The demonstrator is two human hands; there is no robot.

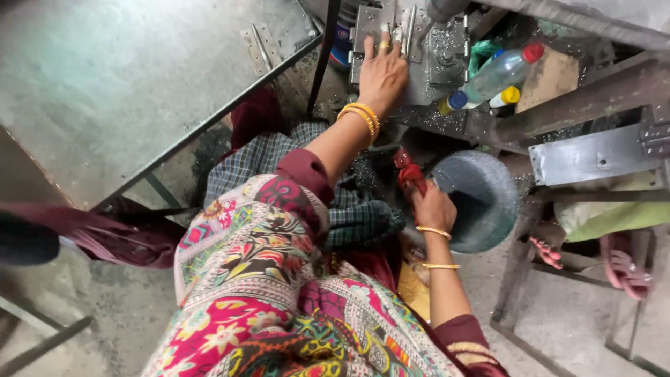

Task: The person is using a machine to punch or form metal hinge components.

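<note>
We had our left hand (382, 73) stretched forward onto the grey metal plate (368, 28) at the top of the view, palm down, the fingers (386, 43) spread flat and released across it rather than curled around anything. The plate lay on the cluttered machine surface (447, 52), with a hinge-like flat piece just beside our fingertips. Gold bangles (361, 115) circled that wrist.

Our right hand (433, 208) was lower and nearer the body, its fingers clenched on a red handle (408, 173), which rose just at the rim of a round grey metal bowl (481, 199); what the handle belonged to was hard to make out, possibly a lever of the machine.

A clear plastic bottle (499, 73) with a red cap lay tilted on the surface to the right of the plate, with a small yellow-capped bottle (507, 96) touching it. A checked cloth (349, 209) covered our lap. On the floor at the right, another person's foot in a pink sandal (624, 269) showed under a metal frame.
</note>
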